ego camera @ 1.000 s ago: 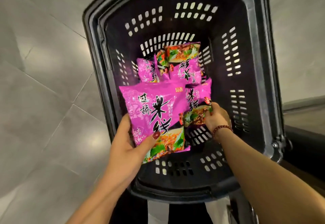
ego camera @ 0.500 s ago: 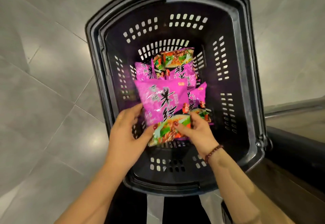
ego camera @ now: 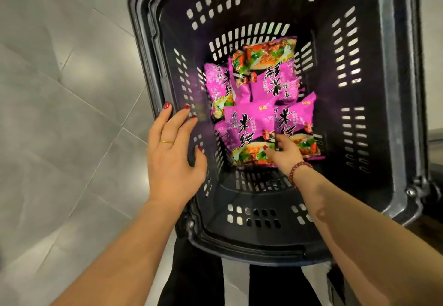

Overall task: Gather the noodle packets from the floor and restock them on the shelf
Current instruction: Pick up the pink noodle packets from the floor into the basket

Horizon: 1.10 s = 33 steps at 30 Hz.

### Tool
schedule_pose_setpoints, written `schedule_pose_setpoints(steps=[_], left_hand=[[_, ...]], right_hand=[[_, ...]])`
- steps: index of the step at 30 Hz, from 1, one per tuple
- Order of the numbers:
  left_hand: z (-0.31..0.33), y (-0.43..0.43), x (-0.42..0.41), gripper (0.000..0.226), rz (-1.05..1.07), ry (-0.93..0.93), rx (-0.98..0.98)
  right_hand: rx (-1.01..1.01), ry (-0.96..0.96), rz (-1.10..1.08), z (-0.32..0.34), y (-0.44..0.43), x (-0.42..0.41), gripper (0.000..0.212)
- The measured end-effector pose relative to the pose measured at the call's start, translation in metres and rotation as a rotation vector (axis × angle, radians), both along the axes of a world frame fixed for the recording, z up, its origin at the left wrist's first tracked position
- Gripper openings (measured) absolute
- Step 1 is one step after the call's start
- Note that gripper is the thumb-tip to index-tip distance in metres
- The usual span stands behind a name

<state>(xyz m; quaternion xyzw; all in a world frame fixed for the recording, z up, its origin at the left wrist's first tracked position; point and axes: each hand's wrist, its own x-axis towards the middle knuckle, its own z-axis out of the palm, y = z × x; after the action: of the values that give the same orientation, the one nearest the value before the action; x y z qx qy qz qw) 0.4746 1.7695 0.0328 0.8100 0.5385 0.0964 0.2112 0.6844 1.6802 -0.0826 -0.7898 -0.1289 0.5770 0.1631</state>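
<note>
Noodle packets (ego camera: 261,94) are piled on the basket (ego camera: 374,173) floor, toward its far wall. Right hand (ego camera: 286,154) is down inside, fingers curled, pinching the lower edge of the nearest packet (ego camera: 247,133). Left hand (ego camera: 171,154) is at the basket's left rim, fingers straight, slightly spread, holding nothing.

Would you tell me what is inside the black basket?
Pink noodle packets piled in the basket, the right hand touching the front ones. Any packets beneath the pile are covered.
</note>
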Motion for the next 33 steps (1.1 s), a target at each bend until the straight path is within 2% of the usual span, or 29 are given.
schedule_pose_setpoints(steps=[6, 9, 11, 13, 16, 23, 28, 33], left_hand=[[-0.001, 0.001, 0.002, 0.054, -0.011, 0.025, -0.014], [0.005, -0.001, 0.004, 0.056, -0.083, 0.148, -0.03], [0.019, -0.001, 0.008, 0.059, -0.14, 0.227, -0.078], [0.04, -0.001, 0.012, 0.057, -0.199, 0.225, -0.123], [0.086, -0.002, 0.015, 0.057, -0.381, 0.185, -0.13], [0.208, -0.019, 0.022, 0.06, -0.981, 0.131, -0.083], [0.284, -0.058, 0.052, 0.057, -1.306, 0.076, 0.019], [0.336, -0.129, 0.089, 0.057, -1.625, 0.006, 0.065]], right_hand=[[-0.072, -0.129, 0.071, 0.019, -0.011, -0.009, 0.041], [-0.012, -0.154, 0.149, 0.056, -0.021, -0.017, 0.043], [0.049, -0.285, 0.284, 0.088, -0.029, -0.022, 0.043], [0.121, -0.47, 0.428, 0.123, -0.038, -0.027, 0.041], [0.168, -0.611, 0.453, 0.181, -0.051, -0.043, 0.044], [0.209, -0.837, 0.235, 0.318, -0.11, -0.085, 0.055], [0.053, -1.009, -0.016, 0.402, -0.179, -0.106, 0.057], [-0.068, -1.143, -0.317, 0.453, -0.266, -0.134, 0.057]])
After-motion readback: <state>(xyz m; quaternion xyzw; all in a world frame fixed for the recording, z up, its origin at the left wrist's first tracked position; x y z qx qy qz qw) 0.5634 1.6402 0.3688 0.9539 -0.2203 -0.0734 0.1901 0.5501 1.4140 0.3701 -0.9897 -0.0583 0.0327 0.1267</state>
